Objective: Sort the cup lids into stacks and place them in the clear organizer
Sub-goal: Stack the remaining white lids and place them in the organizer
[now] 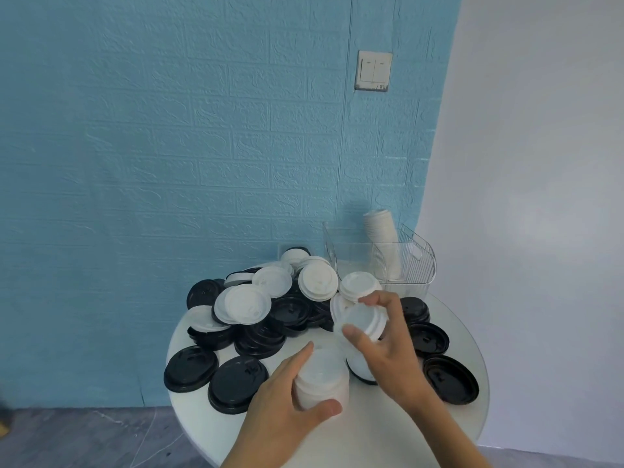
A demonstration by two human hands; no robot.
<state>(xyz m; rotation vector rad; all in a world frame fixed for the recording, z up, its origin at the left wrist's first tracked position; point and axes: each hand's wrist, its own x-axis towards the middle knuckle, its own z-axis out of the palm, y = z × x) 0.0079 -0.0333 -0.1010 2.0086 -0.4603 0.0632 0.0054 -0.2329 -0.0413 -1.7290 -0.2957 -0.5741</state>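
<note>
A heap of black and white cup lids [270,309] covers the back of a round white table [388,430]. My left hand [287,396] grips a stack of white lids [322,380] standing near the table's middle. Just above and to the right of that stack, my right hand [385,346] holds a short stack of white lids [366,320], tilted. The clear organizer [415,265] stands at the back right against the wall, with a stack of white lids [383,238] leaning in its right compartment.
Single black lids lie at the front left [233,383] and on the right [450,378]. A blue brick-pattern wall with a light switch [373,70] is behind the table. Grey floor shows at the lower left.
</note>
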